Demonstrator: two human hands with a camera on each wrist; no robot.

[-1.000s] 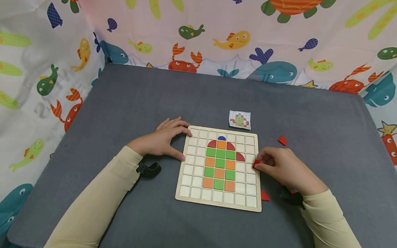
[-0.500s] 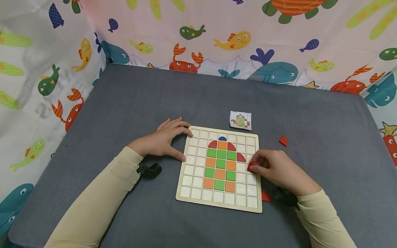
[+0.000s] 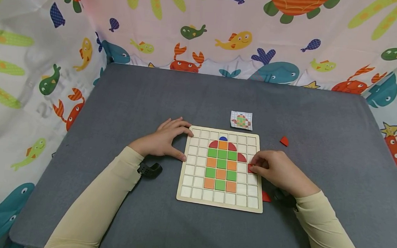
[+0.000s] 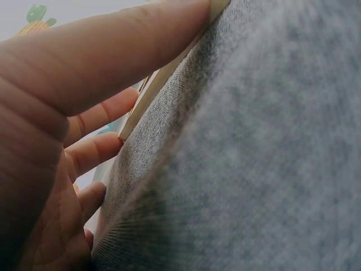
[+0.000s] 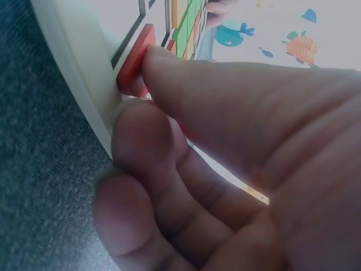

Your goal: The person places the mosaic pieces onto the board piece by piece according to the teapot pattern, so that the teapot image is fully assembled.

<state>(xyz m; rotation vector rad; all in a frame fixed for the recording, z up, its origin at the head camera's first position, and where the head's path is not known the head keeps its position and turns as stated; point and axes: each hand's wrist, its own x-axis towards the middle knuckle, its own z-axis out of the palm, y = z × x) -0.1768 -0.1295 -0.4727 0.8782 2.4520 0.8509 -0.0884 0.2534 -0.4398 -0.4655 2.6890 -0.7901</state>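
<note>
A pale wooden grid board (image 3: 196, 193) lies on the table, its middle columns filled with green and orange squares, red quarter-round pieces and a blue half-round one at the top. My left hand (image 3: 161, 139) is spread along the board's left edge; in the left wrist view the thumb (image 4: 113, 51) and fingertips rest against that edge. At the right-hand column, my right hand (image 3: 277, 168) pinches a red tile (image 3: 250, 169). The right wrist view shows the thumb on this red tile (image 5: 135, 65), which sits tilted in a cell beside the rim. The other fingers are curled below.
A small printed card (image 3: 241, 120) with a coloured grid pattern lies behind the board. One loose red piece (image 3: 284, 141) is to the right, and another red piece (image 3: 266, 197) lies against the board's right edge. A sea-animal curtain (image 3: 216, 53) encloses the grey table (image 3: 145, 94).
My right hand has moved left from the board's right rim, bringing the red tile over a cell in the right-hand column. My left hand keeps its place at the edge.
</note>
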